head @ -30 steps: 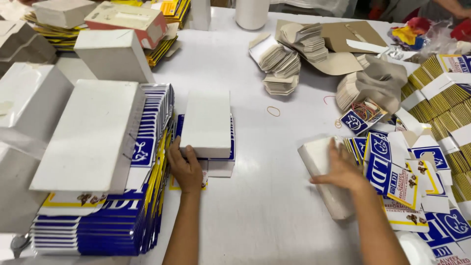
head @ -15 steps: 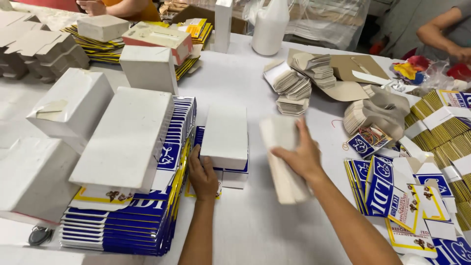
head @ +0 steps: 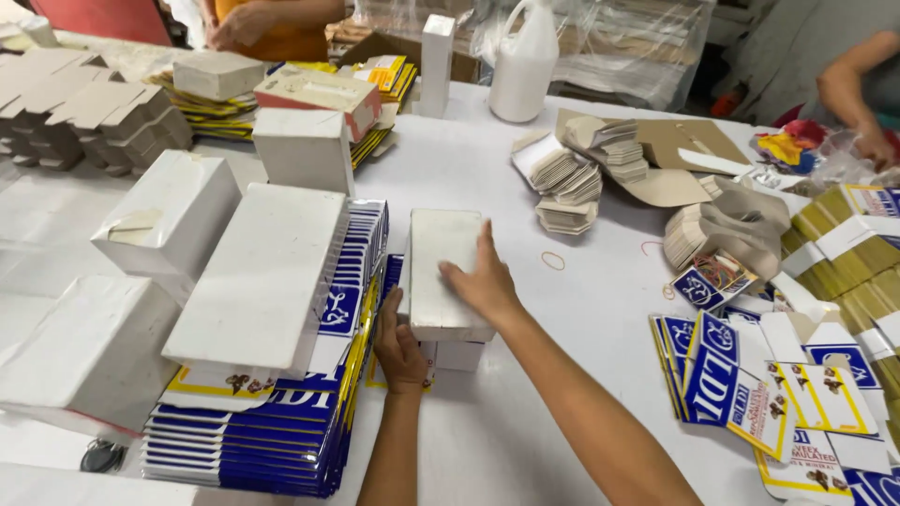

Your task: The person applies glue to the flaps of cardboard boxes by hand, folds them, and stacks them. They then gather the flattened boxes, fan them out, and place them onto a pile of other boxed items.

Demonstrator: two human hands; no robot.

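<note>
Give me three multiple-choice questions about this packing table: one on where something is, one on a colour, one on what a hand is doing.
1. Where does the white jug stand?
A. far edge of the table
B. on the floor
C. on the blue stack

2. What colour is the block under the right hand?
A. red
B. white
C. green

3. How is the right hand?
A. clenched around a jug
B. raised in the air
C. laid flat, fingers spread

Answers: 1 A, it stands at the table's far side; 2 B, its top is plain white; 3 C, the palm rests on the block, while the left hand sits at its near edge.
</note>
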